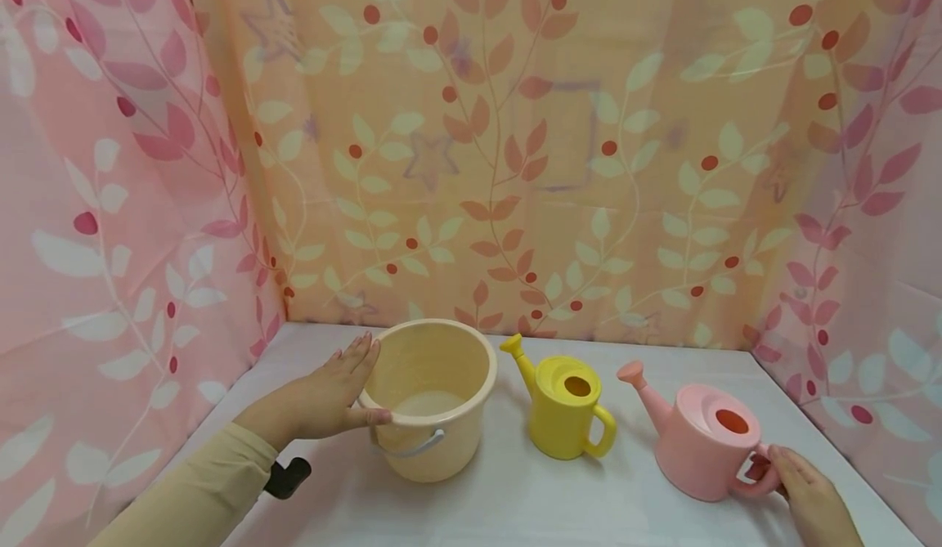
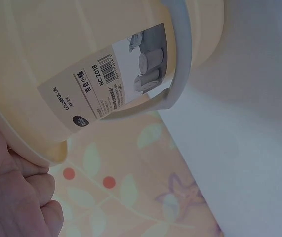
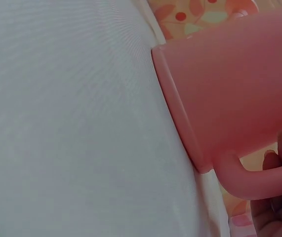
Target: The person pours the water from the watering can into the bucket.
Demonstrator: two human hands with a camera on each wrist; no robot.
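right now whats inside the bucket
In the head view, the bucket shows only its bare inner wall and part of its floor; no object is visible inside. The near rim hides the nearest part of the floor, so I can't tell what lies there.

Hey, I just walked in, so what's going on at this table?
A person has both hands on things. The right hand grips the handle of a pink watering can, while the left hand touches the rim of a cream bucket. A yellow watering can stands between them on the white table, untouched.
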